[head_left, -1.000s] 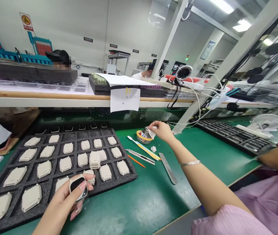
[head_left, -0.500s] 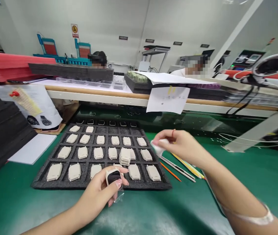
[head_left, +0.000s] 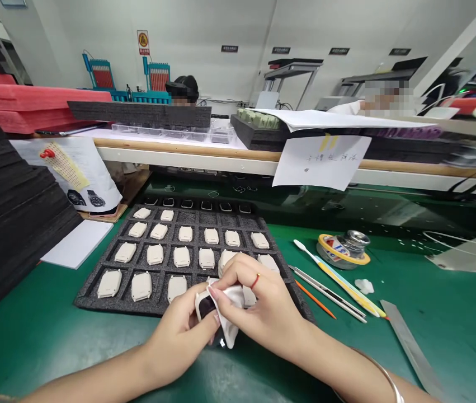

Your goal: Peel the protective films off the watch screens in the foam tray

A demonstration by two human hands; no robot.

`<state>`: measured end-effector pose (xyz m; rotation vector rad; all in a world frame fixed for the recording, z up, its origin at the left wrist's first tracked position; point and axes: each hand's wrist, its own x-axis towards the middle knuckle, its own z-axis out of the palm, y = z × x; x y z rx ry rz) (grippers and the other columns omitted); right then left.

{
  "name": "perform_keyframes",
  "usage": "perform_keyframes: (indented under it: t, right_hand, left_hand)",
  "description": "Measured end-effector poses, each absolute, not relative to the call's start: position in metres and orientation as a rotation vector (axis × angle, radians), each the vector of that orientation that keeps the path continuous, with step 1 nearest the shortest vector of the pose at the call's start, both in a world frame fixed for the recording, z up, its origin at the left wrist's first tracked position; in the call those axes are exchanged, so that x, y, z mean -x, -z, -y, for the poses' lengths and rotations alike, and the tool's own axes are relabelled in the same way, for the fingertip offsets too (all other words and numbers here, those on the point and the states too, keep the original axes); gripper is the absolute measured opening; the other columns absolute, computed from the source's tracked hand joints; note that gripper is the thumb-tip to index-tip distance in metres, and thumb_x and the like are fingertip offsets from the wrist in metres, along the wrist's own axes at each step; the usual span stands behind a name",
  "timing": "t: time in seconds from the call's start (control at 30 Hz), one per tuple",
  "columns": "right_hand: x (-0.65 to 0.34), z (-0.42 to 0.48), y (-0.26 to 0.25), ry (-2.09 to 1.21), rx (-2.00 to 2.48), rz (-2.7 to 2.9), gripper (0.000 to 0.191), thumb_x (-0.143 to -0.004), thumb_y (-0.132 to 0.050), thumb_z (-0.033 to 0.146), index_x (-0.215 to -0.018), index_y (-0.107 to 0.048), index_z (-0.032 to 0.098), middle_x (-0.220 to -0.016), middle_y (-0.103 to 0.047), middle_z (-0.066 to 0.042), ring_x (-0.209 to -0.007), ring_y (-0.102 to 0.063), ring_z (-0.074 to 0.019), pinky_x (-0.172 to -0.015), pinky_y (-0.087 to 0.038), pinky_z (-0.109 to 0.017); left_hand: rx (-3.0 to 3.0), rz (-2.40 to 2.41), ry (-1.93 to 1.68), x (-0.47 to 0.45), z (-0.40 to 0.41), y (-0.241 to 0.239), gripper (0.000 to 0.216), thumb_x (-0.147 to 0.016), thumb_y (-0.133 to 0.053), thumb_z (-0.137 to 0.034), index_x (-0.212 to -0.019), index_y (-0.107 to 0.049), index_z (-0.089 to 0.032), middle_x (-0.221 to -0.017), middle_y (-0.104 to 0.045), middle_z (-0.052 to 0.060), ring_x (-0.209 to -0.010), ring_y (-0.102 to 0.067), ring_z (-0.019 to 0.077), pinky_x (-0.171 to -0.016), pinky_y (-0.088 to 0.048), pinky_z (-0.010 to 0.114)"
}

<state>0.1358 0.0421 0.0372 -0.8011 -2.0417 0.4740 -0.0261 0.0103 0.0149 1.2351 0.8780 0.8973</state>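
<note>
My left hand (head_left: 183, 331) grips a pale watch case (head_left: 206, 302) with a dark screen facing up. A bit of clear film hangs below it. Pinched in my right hand (head_left: 263, 296) is a white cloth (head_left: 230, 324), pressed against the edge of the watch case and covering part of the screen. Both hands meet over the near edge of a black foam tray (head_left: 116, 307), which holds rows of pale watch cases (head_left: 141, 286). Part of the tray is hidden behind my right hand.
Right of the tray lie a toothbrush (head_left: 338, 280), metal tweezers (head_left: 328, 294), an orange stick (head_left: 315, 299), a yellow-rimmed container (head_left: 338, 252) and a metal ruler (head_left: 409, 347). A black foam stack (head_left: 15, 218) rises at left. A shelf (head_left: 170, 157) crosses behind; two people sit beyond.
My right hand has come left and down with the cloth, from beside the tray onto the watch case in my left hand. The camera view has shifted slightly.
</note>
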Motion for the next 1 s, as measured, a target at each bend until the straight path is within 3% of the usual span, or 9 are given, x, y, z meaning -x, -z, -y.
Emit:
perform_keyframes:
  t: [0.3,0.5,0.7,0.87,1.0]
  right_hand:
    - [-0.140,-0.043,-0.044,-0.340,0.798,2.146,0.013,-0.090,-0.062,0.017,-0.079,-0.056,0.021,-0.076,-0.063,-0.002,-0.073,-0.056,-0.0176,-0.068,-0.044,-0.032]
    - [-0.135,-0.039,-0.040,-0.404,0.766,2.104,0.013,-0.089,-0.061,0.017,-0.078,-0.055,0.022,-0.074,-0.062,-0.001,-0.072,-0.057,-0.0175,-0.068,-0.045,-0.032]
    - [-0.140,-0.041,-0.047,-0.535,0.862,2.067,0.014,-0.087,-0.064,0.020,-0.077,-0.056,0.021,-0.077,-0.062,-0.001,-0.075,-0.059,-0.0171,-0.068,-0.046,-0.030]
    - [-0.133,-0.040,-0.042,-0.575,0.885,2.058,0.012,-0.084,-0.065,0.016,-0.076,-0.058,0.020,-0.074,-0.061,-0.001,-0.072,-0.059,-0.0167,-0.064,-0.045,-0.028]
    - [-0.134,-0.046,-0.047,-0.587,0.869,1.999,0.012,-0.087,-0.064,0.018,-0.075,-0.060,0.020,-0.076,-0.064,-0.001,-0.073,-0.061,-0.0162,-0.066,-0.047,-0.029]
  left_hand:
    - [-1.282,-0.920,-0.880,0.030,-0.012,-0.014,0.030,-0.088,-0.062,-0.046,-0.090,-0.055,-0.018,-0.066,-0.049,-0.004,-0.059,-0.042,0.0114,-0.056,-0.036,0.023]
    - [-1.382,-0.961,-0.911,0.028,-0.013,-0.012,0.021,-0.086,-0.066,-0.036,-0.079,-0.056,-0.019,-0.066,-0.050,-0.004,-0.061,-0.043,0.0123,-0.059,-0.038,0.023]
    - [-1.402,-0.958,-0.902,0.031,-0.014,-0.014,0.023,-0.090,-0.060,-0.038,-0.097,-0.063,-0.017,-0.080,-0.060,0.002,-0.074,-0.053,0.0170,-0.066,-0.043,0.025]
    - [-1.545,-0.999,-0.850,0.031,-0.015,-0.009,0.020,-0.091,-0.058,-0.035,-0.089,-0.064,-0.016,-0.082,-0.065,0.004,-0.073,-0.053,0.0174,-0.066,-0.043,0.026]
    - [-1.477,-0.956,-0.853,0.031,-0.013,-0.015,0.021,-0.090,-0.061,-0.036,-0.098,-0.067,-0.017,-0.083,-0.064,0.004,-0.074,-0.053,0.0173,-0.067,-0.044,0.026]
